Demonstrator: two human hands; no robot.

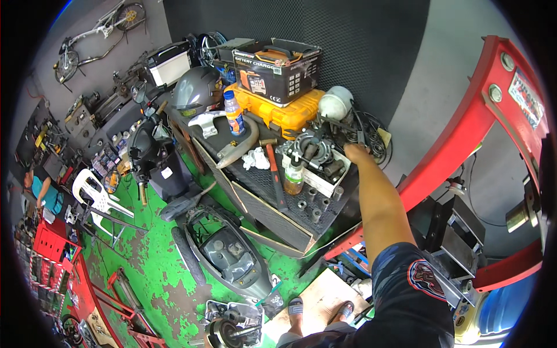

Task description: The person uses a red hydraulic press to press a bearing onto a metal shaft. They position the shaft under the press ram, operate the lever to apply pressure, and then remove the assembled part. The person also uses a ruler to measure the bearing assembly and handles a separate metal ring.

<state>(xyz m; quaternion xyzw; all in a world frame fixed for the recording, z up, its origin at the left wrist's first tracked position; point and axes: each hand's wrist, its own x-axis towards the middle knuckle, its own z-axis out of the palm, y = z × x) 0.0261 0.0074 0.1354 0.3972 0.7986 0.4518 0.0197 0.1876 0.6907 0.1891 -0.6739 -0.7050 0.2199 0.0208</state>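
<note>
My right arm reaches forward over the workbench, and my right hand (357, 153) is at the far right corner of a white tray (329, 188). Its fingers look curled, and what they hold, if anything, is hidden. In the tray lie greasy metal parts, among them a round grey metal housing (313, 148). A pump bottle (293, 178) with amber liquid stands at the tray's left end. Several metal sockets (317, 215) stand on the black bench mat in front of it. Beyond the hand are coiled black cables (377, 139). My left hand does not show.
A red-handled hammer (275, 174), a white rag (256, 158), a curved pipe (243, 145) and a blue-capped bottle (234, 113) lie or stand on the bench. A yellow case (272, 110) carries a cardboard box (277, 72). A red steel frame (447, 145) rises at right.
</note>
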